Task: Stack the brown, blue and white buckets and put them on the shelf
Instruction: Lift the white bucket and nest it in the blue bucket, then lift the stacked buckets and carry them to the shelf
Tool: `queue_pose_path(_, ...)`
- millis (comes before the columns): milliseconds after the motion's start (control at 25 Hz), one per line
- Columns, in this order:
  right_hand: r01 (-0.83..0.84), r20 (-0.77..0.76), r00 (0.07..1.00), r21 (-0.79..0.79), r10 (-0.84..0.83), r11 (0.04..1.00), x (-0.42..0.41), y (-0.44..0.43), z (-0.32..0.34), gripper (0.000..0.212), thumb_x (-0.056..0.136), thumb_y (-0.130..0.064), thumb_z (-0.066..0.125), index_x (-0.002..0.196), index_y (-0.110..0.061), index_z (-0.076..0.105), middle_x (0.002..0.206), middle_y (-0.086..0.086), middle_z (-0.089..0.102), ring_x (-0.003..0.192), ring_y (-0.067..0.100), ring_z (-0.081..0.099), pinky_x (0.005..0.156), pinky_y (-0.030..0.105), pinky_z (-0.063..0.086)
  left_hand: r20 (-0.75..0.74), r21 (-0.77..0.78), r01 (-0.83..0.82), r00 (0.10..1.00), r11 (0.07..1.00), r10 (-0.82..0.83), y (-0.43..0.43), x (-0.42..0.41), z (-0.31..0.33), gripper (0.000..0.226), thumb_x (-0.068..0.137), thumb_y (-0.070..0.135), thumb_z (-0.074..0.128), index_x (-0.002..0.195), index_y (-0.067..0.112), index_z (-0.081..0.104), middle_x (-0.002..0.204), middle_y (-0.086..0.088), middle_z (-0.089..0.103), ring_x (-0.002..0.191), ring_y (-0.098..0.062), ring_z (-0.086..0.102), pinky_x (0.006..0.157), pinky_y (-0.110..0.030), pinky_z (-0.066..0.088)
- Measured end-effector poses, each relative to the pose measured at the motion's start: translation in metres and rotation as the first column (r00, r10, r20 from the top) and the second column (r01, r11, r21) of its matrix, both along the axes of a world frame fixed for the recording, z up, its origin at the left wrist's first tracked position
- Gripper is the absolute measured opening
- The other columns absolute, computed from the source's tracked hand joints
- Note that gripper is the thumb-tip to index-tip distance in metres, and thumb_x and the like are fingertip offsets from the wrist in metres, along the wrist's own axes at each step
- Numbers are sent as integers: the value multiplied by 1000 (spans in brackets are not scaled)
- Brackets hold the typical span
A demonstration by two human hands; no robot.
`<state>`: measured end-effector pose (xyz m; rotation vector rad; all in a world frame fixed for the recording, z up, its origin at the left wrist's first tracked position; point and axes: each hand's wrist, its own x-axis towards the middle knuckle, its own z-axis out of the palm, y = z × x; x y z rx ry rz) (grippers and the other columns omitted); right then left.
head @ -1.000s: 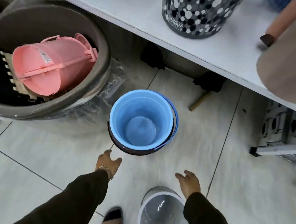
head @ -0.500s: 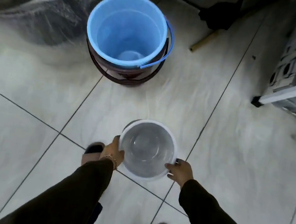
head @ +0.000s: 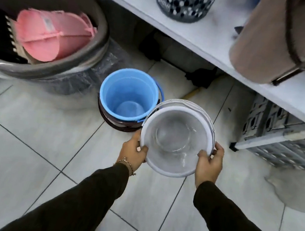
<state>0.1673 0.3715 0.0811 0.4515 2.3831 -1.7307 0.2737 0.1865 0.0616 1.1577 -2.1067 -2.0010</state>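
Observation:
The blue bucket (head: 129,95) sits nested inside the brown bucket (head: 119,125) on the tiled floor, below the white shelf (head: 206,39). I hold the white bucket (head: 175,139) in the air, just right of and nearer than the blue one, its mouth facing me. My left hand (head: 133,152) grips its rim on the left side and my right hand (head: 209,164) grips the rim on the right. Its thin handle lies against the far rim.
A large grey tub (head: 98,30) wrapped in plastic holds a pink bucket (head: 51,36) at the left. On the shelf stand a dotted bin (head: 182,3) and a beige bin (head: 278,40). A patterned crate (head: 280,140) stands at the right under the shelf.
Both hands took the white bucket by its rim and lifted it off the floor toward the blue and brown stack. My view swung back up to the shelf.

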Motion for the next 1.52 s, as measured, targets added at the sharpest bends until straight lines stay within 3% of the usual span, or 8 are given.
queue_pose_path(240, -224, -12, 974, -28, 224, 974, -78, -118, 67, 53, 87, -8, 66, 134, -26, 49, 103, -13, 56, 80, 13, 65, 65, 26, 60, -104, -17, -177, 979, 984, 175, -125, -56, 66, 48, 89, 10, 62, 125, 38, 51, 101, 2, 66, 85, -18, 69, 65, -42, 63)
queue_pose_path(520, -249, 184, 950, -44, 253, 967, -94, -233, -29, 57, 85, -6, 72, 137, -16, 51, 106, 0, 61, 103, 26, 63, 93, 54, 55, 96, -136, -202, 972, 970, 215, -245, -78, -16, 46, 87, 11, 66, 129, 25, 54, 116, -12, 64, 90, -34, 67, 63, -52, 62)
queue_pose_path(680, -270, 246, 938, 70, 246, 960, -85, -243, -78, 56, 81, -8, 77, 132, -14, 56, 102, -3, 61, 97, 23, 64, 95, 51, 55, 390, -352, 41, 915, 935, 107, -265, -78, -70, 48, 85, 20, 69, 131, 21, 58, 134, -13, 59, 104, -29, 63, 92, -35, 52)
queue_pose_path(800, -404, 226, 913, 384, 340, 830, -83, -244, -106, 64, 76, -21, 82, 133, -20, 52, 131, 5, 44, 123, 29, 50, 103, 41, 50, 393, -389, 142, 919, 910, 25, -269, -83, -95, 73, 86, 17, 66, 149, 28, 32, 154, -16, 34, 134, -33, 44, 112, -36, 35)
queue_pose_path(960, -307, 206, 950, 468, 236, 829, -87, -244, -130, 117, 69, -22, 88, 154, -27, 9, 150, 15, 26, 135, 36, 32, 105, 52, 42, 452, -178, 34, 891, 984, 51, -276, -94, -126, 99, 86, 16, 67, 154, 17, -5, 121, -15, 60, 103, -36, 60, 91, -39, 49)
queue_pose_path(1160, -352, 471, 867, 349, 162, 869, -96, -228, -152, 138, 57, -60, 86, 157, -21, -2, 163, 14, 15, 148, 38, 20, 118, 54, 26, 471, -120, 42, 882, 992, 20, -288, -93, -150, 50, 92, 31, 58, 132, 10, 38, 114, -18, 63, 84, -28, 56, 76, -33, 48)
queue_pose_path(1360, -244, 580, 796, 46, 173, 969, -87, -219, -145, 71, 72, -35, 85, 132, -17, 51, 120, 8, 68, 99, 25, 68, 91, 44, 54, 502, -255, 145, 865, 956, 3, -287, -89, -141, 40, 94, 31, 52, 127, 10, 45, 100, -15, 61, 83, -33, 60, 76, -36, 54)
queue_pose_path(1520, -119, 492, 863, -18, 113, 993, -46, -208, -127, 50, 74, -12, 84, 118, -11, 61, 109, 13, 72, 96, 33, 71, 89, 53, 58, 485, -283, 142, 875, 948, 13, -275, -58, -121, 37, 93, 27, 54, 126, 10, 48, 106, -19, 65, 84, -32, 59, 81, -37, 55)
